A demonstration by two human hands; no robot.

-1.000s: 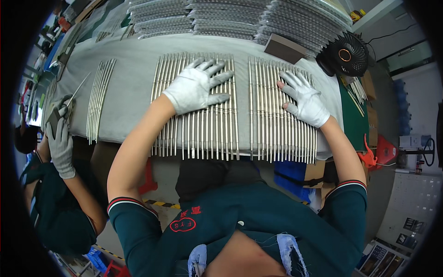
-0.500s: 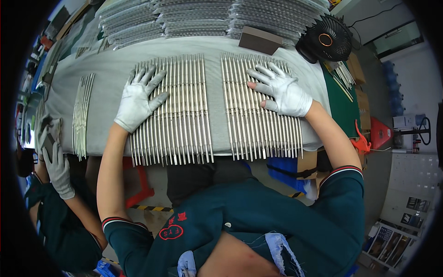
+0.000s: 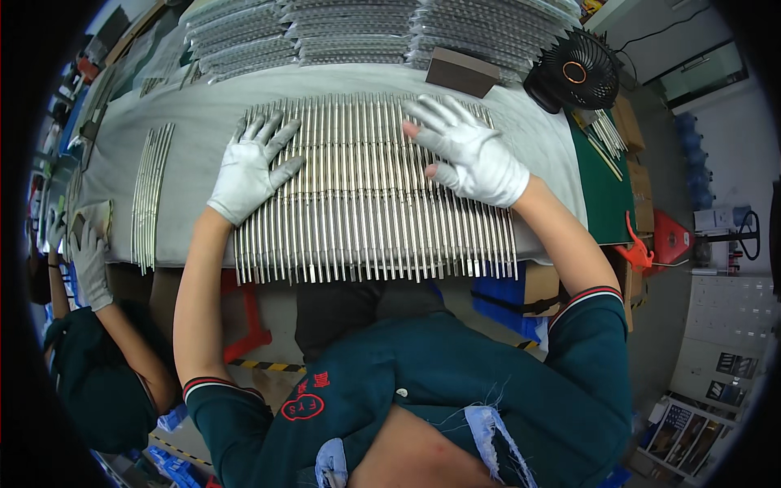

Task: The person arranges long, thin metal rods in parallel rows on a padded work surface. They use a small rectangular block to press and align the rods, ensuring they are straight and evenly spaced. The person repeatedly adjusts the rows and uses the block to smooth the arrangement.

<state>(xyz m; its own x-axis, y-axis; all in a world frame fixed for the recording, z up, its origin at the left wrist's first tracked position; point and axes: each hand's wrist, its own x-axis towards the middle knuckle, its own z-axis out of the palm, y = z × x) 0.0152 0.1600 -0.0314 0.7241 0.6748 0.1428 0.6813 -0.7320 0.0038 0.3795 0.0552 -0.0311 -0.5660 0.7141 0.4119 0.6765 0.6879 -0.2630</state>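
Observation:
A wide row of slender silvery metal rods [image 3: 350,220] lies side by side on the cloth-covered table, their lower ends reaching past its near edge. Each rod has ring-like steps along its length. My left hand [image 3: 252,169], in a white glove, rests spread and flat on the row's left part. On the right part lies my right hand [image 3: 468,150], also gloved, fingers stretched out; its thumb and one finger show bare tips. Neither hand is wrapped round a rod. The rods under both palms are hidden.
Farther left lies a smaller bundle of rods [image 3: 152,199]. Stacks of plastic-wrapped trays [image 3: 350,32] line the back, beside a brown block [image 3: 462,73] and a black fan [image 3: 573,71]. A co-worker's gloved hand [image 3: 91,268] is at the left. A red clamp-like handle [image 3: 637,244] sits at the right edge.
My right hand has slid left with the right group of rods, closing the gap to the left group. My left hand has barely shifted. The co-worker's hands have moved.

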